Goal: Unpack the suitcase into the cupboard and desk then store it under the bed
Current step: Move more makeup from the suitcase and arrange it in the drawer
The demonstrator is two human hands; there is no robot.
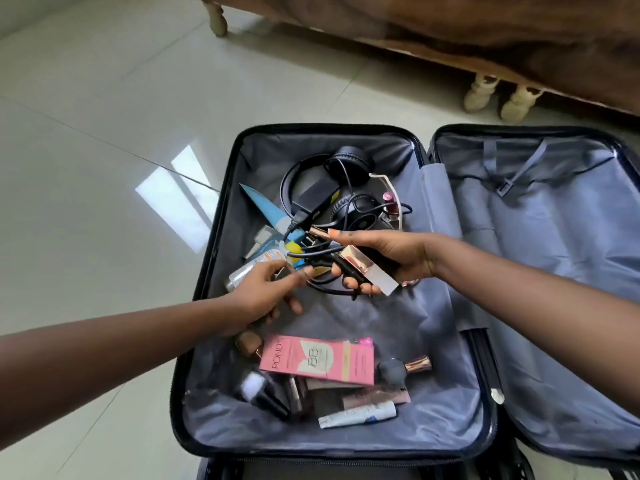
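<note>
Suitcase (pixel 221 188) lies open on the floor before me. My right hand (pixel 388 258) grips a bundle of cosmetic tubes (pixel 367 270), long axis slanting down-right. My left hand (pixel 266 292), fingers loose and holding nothing, is nearer the small bottles (pixel 249 268) just left of it.

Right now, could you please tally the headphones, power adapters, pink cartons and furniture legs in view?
Black over-ear headphones: 1
Black power adapter: 1
Pink cardboard carton: 1
Cream carved furniture legs: 3
Total: 6
</note>
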